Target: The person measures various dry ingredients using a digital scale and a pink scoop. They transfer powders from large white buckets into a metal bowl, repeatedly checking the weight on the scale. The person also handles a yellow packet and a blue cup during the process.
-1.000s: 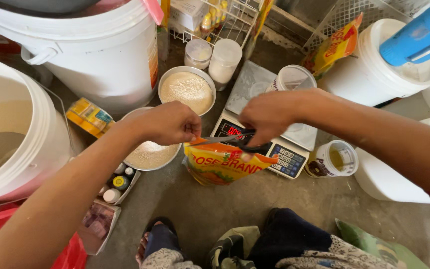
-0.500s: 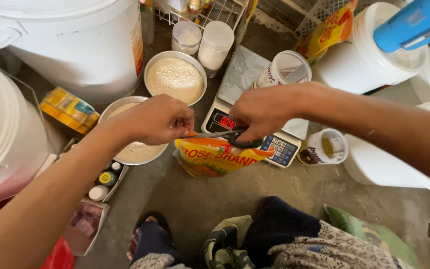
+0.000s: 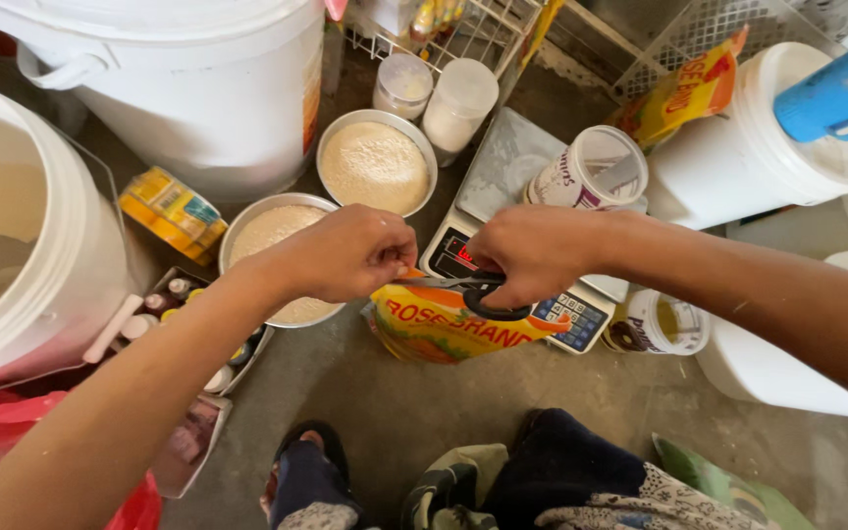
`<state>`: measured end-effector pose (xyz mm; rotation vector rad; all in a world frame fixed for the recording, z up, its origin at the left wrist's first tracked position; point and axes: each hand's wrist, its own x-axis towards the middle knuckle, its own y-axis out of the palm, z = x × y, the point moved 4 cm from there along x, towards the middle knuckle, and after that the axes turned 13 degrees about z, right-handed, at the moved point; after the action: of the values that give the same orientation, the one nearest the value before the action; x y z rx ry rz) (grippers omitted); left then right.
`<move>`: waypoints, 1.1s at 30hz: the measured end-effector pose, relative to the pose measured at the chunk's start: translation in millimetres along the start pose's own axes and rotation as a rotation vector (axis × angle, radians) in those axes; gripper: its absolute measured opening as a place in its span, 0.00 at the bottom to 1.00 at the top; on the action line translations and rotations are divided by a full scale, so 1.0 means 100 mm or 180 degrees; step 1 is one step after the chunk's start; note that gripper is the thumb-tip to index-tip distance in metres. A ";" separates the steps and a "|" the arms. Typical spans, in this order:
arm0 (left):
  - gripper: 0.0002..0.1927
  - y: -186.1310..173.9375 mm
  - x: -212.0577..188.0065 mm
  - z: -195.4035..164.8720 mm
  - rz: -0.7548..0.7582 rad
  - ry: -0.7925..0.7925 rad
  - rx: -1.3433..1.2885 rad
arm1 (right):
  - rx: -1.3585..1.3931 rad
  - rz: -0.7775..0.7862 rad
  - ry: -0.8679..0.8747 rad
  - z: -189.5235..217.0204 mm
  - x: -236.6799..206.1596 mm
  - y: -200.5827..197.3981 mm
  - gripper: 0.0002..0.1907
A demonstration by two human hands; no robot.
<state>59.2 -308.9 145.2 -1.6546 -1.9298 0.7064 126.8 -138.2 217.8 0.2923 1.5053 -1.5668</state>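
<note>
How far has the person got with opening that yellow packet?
Done: two metal bowls on the floor already hold pale powder. In hand: the left hand pinches the top edge of the yellow packet while the right hand works black-handled scissors along it, blades at the top strip. Left: the packet stands upright and looks full; how far the cut runs is hidden by the hands.

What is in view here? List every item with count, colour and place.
plastic pouch: 1, yellow-orange, floor centre, top held
scissors: 1, black handles, at pouch top
digital scale: 1, grey, behind pouch
metal bowls of powder: 2, silver, centre-left
large buckets: 3, white, left, top, right
lidded jars: 2, white, top
small tubs: 2, white, by scale
left hand: grip on pouch top
right hand: grip on scissors
</note>
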 end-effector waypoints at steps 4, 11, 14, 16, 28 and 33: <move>0.04 0.01 0.00 -0.01 -0.0149 0.0299 0.0268 | -0.0088 0.0658 0.0348 0.17 0.29 -0.14 0.34; 0.05 0.05 -0.10 0.04 -0.0418 0.0060 -0.0288 | 0.0125 0.0322 0.0023 0.16 0.30 -0.07 0.30; 0.05 0.09 -0.15 0.04 -0.0453 -0.0016 -0.0369 | 0.0008 0.0301 0.0149 0.16 0.31 -0.01 0.28; 0.06 0.11 -0.19 0.06 -0.0595 -0.0085 -0.0540 | -0.0138 0.0473 0.0270 0.19 0.38 -0.02 0.29; 0.06 -0.13 -0.20 0.07 -0.1450 -0.0251 -0.0851 | 0.0227 0.0395 -0.0005 0.07 0.37 -0.19 0.32; 0.07 -0.30 -0.47 0.08 -0.1432 -0.0519 -0.1138 | -0.0128 0.0263 -0.0015 -0.01 0.39 -0.34 0.33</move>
<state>38.3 -359.7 157.9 -1.2963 -2.5469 0.3385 80.0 -159.9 212.6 0.3235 1.5005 -1.4697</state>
